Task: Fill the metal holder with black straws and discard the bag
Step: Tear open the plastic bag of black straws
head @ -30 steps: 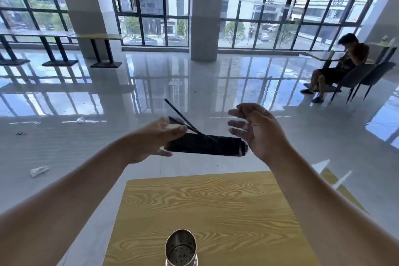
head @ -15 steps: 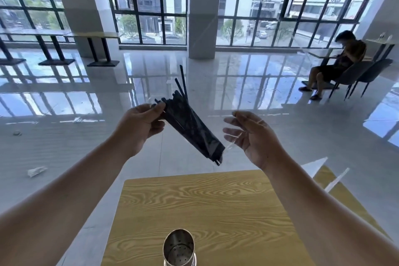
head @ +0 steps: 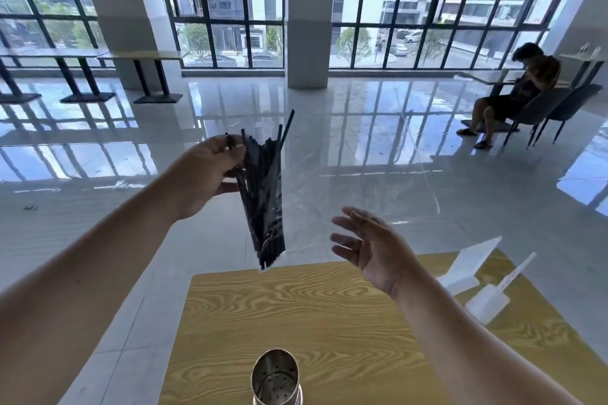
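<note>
My left hand (head: pixel 210 171) grips the top of a clear bag of black straws (head: pixel 265 200), which hangs almost upright above the far edge of the wooden table (head: pixel 329 316). A few straws stick out of the bag's upper end. My right hand (head: pixel 371 248) is to the right of the bag, apart from it, fingers spread and holding nothing. The metal holder (head: pixel 275 378), a perforated steel cup, stands empty at the table's near edge, well below both hands.
A white folded card stand (head: pixel 467 266) and a white scoop-like object (head: pixel 490 299) lie at the table's right edge. A seated person (head: pixel 516 92) is far right. Other tables (head: pixel 138 57) line the windows; a pillar (head: pixel 307 16) stands behind.
The bag has swung from lying level to hanging nearly upright from my left hand. My right hand has let go of its lower end and dropped away to the right.
</note>
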